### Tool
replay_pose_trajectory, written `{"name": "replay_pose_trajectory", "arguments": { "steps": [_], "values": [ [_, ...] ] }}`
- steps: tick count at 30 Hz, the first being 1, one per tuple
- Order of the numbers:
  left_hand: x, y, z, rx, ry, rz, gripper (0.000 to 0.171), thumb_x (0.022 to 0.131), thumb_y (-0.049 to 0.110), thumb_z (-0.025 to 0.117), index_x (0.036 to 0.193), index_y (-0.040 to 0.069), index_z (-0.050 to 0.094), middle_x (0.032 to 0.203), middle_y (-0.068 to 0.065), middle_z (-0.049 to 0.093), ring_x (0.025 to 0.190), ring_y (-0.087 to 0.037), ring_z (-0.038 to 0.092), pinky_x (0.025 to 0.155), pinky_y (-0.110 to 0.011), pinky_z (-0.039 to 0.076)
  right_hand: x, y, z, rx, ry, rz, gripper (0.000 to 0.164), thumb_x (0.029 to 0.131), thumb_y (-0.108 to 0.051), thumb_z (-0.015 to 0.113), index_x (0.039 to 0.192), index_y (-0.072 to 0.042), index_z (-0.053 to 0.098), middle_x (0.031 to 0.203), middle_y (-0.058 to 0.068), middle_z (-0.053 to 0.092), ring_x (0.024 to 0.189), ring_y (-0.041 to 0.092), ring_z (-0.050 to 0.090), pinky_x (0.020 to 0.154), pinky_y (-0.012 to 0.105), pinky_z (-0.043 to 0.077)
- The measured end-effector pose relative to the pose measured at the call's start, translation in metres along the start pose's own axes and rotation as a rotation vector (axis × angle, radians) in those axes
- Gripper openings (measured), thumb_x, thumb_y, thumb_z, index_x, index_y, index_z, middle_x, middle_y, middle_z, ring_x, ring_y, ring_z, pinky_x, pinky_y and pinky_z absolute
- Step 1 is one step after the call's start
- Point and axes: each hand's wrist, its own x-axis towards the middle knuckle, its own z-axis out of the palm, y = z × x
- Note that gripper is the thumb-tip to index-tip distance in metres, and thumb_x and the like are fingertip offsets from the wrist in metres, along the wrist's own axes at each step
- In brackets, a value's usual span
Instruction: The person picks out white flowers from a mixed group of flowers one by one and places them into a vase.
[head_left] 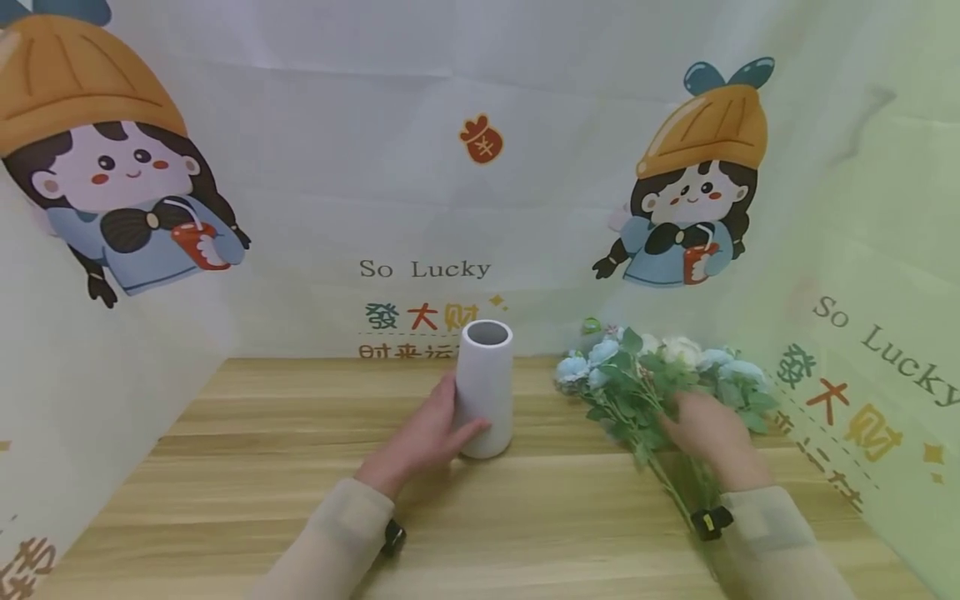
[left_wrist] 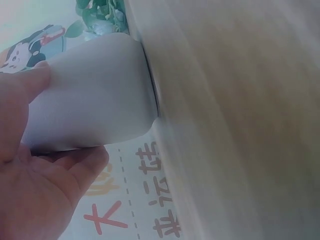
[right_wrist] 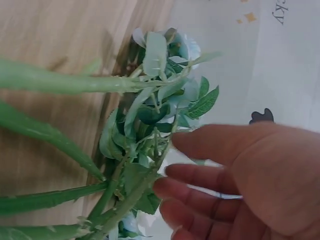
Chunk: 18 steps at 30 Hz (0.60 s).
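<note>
From the head view, we see a white vase (head_left: 491, 383) standing on the wooden table (head_left: 300, 433). The left hand (head_left: 423, 437) holds its side. On the right, we see blue and white flowers (head_left: 626, 375) lying on the table, with the right hand (head_left: 708, 429) at them. We read "So Lucky" and "發大财" on the cloth (head_left: 405, 208) at the back and right.

From the left wrist view, we see thumb and fingers wrapped round the vase. We read "大" below.

From the right wrist view, we see thumb and fingers apart beside green stems (right_wrist: 55, 81). We read "cky" up high.
</note>
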Motion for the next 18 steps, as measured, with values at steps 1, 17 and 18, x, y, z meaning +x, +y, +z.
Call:
{"name": "replay_pose_trajectory", "arguments": {
  "steps": [1,17,18],
  "values": [
    [0.0004,0.0000,0.0000,0.004,0.001,-0.002,0.083,0.103,0.025,0.079,0.163,-0.003,0.029,0.161,-0.029,0.048,0.151,-0.044,0.052,0.131,-0.063,0.039,0.0002,0.0007,-0.0006,-0.001,-0.012,0.013,0.052,0.107,-0.026,0.066,0.140,0.013,0.060,0.134,0.037,0.068,0.116,0.057,0.069,0.094,0.071,0.061],
    [-0.0034,0.0006,-0.0008,0.012,0.007,-0.006,0.083,0.104,0.027,0.078,0.165,-0.003,0.029,0.161,-0.030,0.049,0.151,-0.044,0.052,0.131,-0.062,0.040,-0.0028,0.0001,0.0059,0.067,-0.023,0.040,0.042,0.104,-0.016,0.061,0.066,-0.018,0.044,0.063,-0.002,0.045,0.060,0.017,0.047,0.057,0.032,0.043],
    [-0.0031,0.0009,-0.0012,0.012,0.004,-0.009,0.083,0.104,0.027,0.077,0.165,-0.003,0.028,0.162,-0.030,0.049,0.151,-0.044,0.052,0.131,-0.061,0.039,-0.0031,-0.0004,0.0052,0.076,-0.013,0.037,0.042,0.102,-0.015,0.060,0.064,-0.018,0.043,0.062,-0.003,0.044,0.059,0.017,0.046,0.056,0.032,0.042]
  ]
}}
